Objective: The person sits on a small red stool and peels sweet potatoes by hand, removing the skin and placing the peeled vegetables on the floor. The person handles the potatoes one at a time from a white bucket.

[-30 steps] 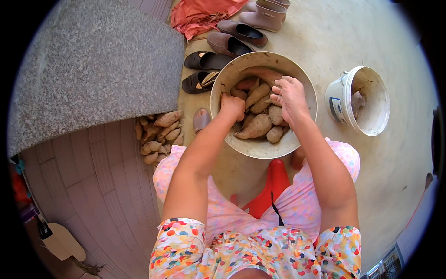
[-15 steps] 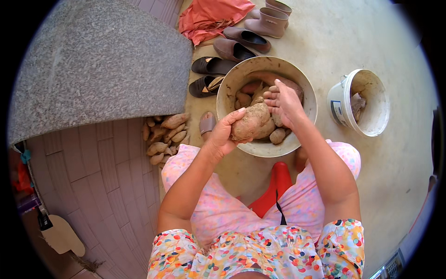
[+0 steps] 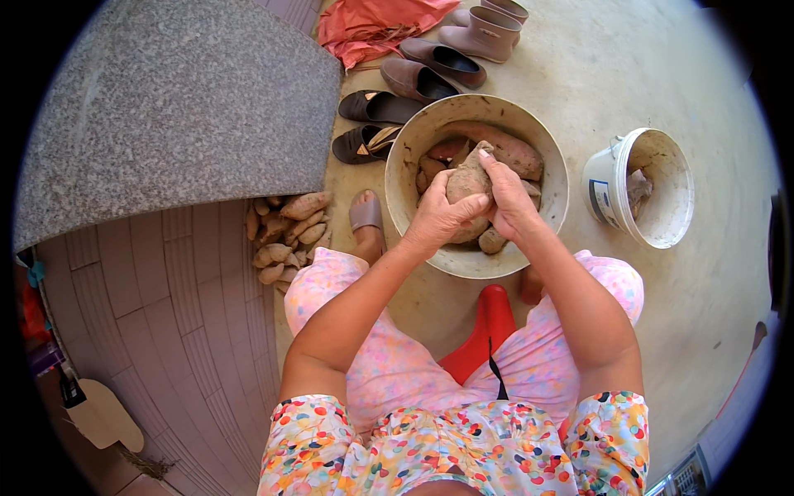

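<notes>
Over a large round tub (image 3: 397, 194), my two hands hold one soil-covered sweet potato (image 3: 470, 178) between them. My left hand (image 3: 440, 211) wraps its near left side, with the thumb pressed on top. Closed against its right side is my right hand (image 3: 509, 194), the thumb near the upper tip. Inside the tub lie several more sweet potatoes, among them a long reddish one (image 3: 513, 153) along the far side and a small one (image 3: 491, 241) below my hands. My fingers hide part of the held one's underside.
Right of the tub stands a white bucket (image 3: 608, 186) with brownish scraps inside. A heap of sweet potatoes (image 3: 289, 236) lies at left beside a grey stone slab (image 3: 182, 107). Shoes (image 3: 418, 78), boots (image 3: 484, 35) and a red sack (image 3: 372, 29) line the far side. Something red (image 3: 488, 331) sits between my knees.
My right hand has come down from beside the sweet potato and closed on it. My left hand has shifted right with the sweet potato, which now stands more upright.
</notes>
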Demonstrator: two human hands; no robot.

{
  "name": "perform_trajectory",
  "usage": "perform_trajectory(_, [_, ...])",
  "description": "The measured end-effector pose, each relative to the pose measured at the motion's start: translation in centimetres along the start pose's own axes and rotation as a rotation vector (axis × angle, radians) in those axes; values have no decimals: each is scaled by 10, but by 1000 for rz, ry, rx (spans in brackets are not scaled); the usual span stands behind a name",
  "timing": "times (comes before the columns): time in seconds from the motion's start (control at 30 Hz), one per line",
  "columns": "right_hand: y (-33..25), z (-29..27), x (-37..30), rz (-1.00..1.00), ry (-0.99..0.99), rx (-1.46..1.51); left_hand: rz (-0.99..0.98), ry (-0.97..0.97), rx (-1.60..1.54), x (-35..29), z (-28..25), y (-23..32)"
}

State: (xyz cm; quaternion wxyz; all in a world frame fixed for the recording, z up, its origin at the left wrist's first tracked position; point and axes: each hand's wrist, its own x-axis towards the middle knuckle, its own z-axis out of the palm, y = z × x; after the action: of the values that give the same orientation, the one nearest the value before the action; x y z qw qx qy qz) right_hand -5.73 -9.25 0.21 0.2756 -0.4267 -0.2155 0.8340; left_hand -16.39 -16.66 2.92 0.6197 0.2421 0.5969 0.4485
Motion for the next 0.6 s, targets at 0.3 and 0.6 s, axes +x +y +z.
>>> perform_trajectory(0.3, [18, -5, -1, -399, 64, -581, 536, 243, 808, 1, 10, -25])
perform_trajectory(0.6, [22, -16, 11, -411, 86, -690, 522, 209, 744, 2, 3, -12])
